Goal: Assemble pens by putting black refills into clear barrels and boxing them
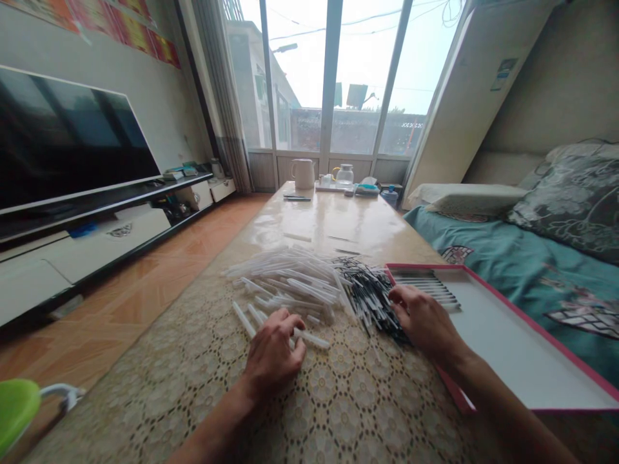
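Along the right edge of the table (348,406) lies a red-rimmed tray (512,348). Clear tubes (294,277) pile up further left, with black sticks (370,296) heaped between. The right hand (423,316), fingers half bent, is at the sticks beside the tray's left rim; its grip is hidden. The left hand (276,348) curls loosely just nearer than the tube pile, one white tube (314,339) poking from its fingers; whether gripped, I cannot tell.

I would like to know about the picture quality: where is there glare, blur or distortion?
In the head view, the windows wash out almost to white; also there, the far tabletop shines with glare, the television stretches toward the left edge, and the translucent tubes look soft, their outlines running together.
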The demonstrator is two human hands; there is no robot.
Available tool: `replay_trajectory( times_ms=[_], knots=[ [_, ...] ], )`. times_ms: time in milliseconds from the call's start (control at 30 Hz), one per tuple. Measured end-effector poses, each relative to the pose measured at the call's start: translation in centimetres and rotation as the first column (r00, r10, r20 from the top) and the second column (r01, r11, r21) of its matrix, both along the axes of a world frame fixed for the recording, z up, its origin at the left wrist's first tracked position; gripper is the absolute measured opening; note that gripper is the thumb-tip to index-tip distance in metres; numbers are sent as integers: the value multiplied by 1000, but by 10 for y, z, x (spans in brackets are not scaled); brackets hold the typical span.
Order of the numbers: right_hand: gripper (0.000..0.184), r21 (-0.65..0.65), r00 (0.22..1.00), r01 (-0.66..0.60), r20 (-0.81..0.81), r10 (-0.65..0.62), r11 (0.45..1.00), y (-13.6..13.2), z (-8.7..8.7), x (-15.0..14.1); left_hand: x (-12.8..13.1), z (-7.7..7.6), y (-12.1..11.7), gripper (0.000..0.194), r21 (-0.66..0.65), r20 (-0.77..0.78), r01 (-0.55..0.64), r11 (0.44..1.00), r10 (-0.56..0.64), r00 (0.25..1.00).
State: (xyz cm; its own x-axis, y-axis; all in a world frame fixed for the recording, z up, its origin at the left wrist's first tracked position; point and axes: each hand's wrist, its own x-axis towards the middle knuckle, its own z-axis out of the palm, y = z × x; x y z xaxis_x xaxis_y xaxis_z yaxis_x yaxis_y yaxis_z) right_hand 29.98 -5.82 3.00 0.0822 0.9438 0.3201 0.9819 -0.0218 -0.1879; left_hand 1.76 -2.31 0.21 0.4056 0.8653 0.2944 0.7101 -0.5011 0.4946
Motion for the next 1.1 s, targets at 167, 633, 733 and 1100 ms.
replay_trajectory(
  times_ms=[167, 633, 733, 1100],
  knots=[
    [11, -137, 993, 23, 118, -7, 990, 7, -8, -32, 0, -4, 0, 19, -21, -93, 25, 999, -27, 995],
    [6, -116, 959, 122, 269, -87, 986, 15, -22, -51, 9, -8, -1, 21, -4, -110, 27, 1000, -27, 994],
    [9, -109, 956, 139, 272, -105, 984, 17, -24, -55, 10, -9, 0, 22, -15, -100, 33, 999, -34, 994],
    [12, 1, 970, 144, 196, -141, 990, 8, -21, -47, 11, -7, -3, 19, 45, 250, -29, 999, 16, 968]
  ],
)
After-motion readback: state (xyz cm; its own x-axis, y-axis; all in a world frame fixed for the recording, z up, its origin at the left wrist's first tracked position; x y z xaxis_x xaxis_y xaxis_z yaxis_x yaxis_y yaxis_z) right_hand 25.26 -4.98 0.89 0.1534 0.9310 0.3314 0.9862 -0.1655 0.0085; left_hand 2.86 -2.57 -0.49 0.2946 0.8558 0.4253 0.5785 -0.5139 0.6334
